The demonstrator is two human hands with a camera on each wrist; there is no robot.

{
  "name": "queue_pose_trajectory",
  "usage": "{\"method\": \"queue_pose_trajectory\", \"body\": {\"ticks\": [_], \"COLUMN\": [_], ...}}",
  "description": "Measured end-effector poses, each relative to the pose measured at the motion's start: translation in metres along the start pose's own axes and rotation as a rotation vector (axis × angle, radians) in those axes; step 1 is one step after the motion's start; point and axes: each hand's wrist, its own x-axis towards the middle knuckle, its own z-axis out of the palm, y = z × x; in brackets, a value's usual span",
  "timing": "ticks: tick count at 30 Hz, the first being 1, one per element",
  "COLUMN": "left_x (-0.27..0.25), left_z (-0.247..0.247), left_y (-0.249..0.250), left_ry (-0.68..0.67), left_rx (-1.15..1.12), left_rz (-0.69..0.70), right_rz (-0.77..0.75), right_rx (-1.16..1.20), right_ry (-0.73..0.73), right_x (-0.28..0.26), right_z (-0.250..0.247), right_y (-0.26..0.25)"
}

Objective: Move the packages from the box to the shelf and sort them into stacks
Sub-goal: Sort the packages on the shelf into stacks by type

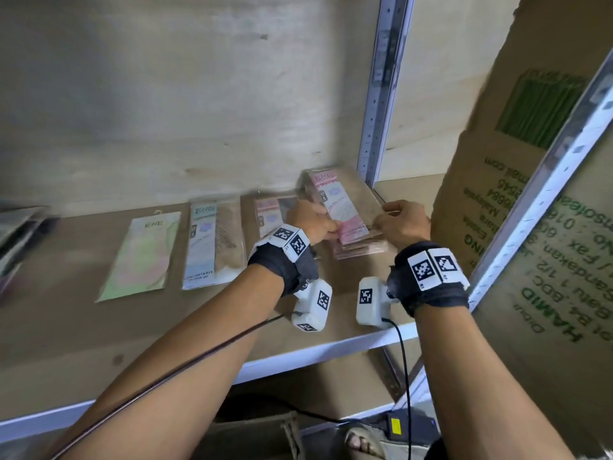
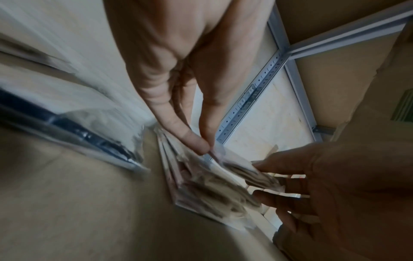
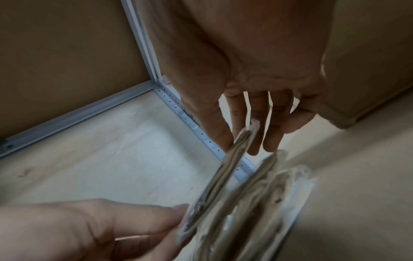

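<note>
Holding a bundle of pink-labelled clear plastic packages over the right end of the brown board shelf, I have my left hand pinching its near-left edge and my right hand gripping the right edge. I'd judge it best to square the fanned edges, then lower the bundle flat. Each flat sleeve shows beige fabric beside a pink card. Farther left lie a pink package, a blue-labelled package and a pale green package, singly.
</note>
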Motion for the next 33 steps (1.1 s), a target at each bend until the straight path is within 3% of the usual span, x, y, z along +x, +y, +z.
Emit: {"method": "queue_pose_trajectory", "body": {"ticks": [4, 15, 19, 22, 25, 29, 33], "left_x": [0.002, 0.001, -0.001, -0.01, -0.032, -0.073, -0.121], "left_z": [0.006, 0.006, -0.008, -0.04, -0.092, -0.179, -0.257], "left_y": [-0.003, -0.001, 0.001, 0.004, 0.002, -0.016, -0.04], "left_ry": [0.041, 0.047, 0.076, 0.144, 0.22, 0.36, 0.574], "left_rx": [-0.023, 0.069, 0.09, 0.05, 0.067, 0.02, -0.038], "left_rz": [-0.069, -0.036, -0.015, 0.032, 0.101, 0.127, 0.144], "right_rz": [0.02, 0.055, 0.057, 0.014, -0.128, -0.244, -0.303], "right_rx": [-0.02, -0.011, -0.026, -0.037, -0.008, 0.248, 0.266], "right_ry": [-0.033, -0.106, -0.04, 0.063, 0.16, -0.035, -0.307], "right_x": [0.002, 0.008, 0.007, 0.003, -0.008, -0.037, -0.083], "right_z": [0.004, 0.005, 0.002, 0.001, 0.002, 0.016, 0.055], "right_y": [0.01, 0.016, 0.007, -0.008, -0.029, -0.059, -0.086]}}
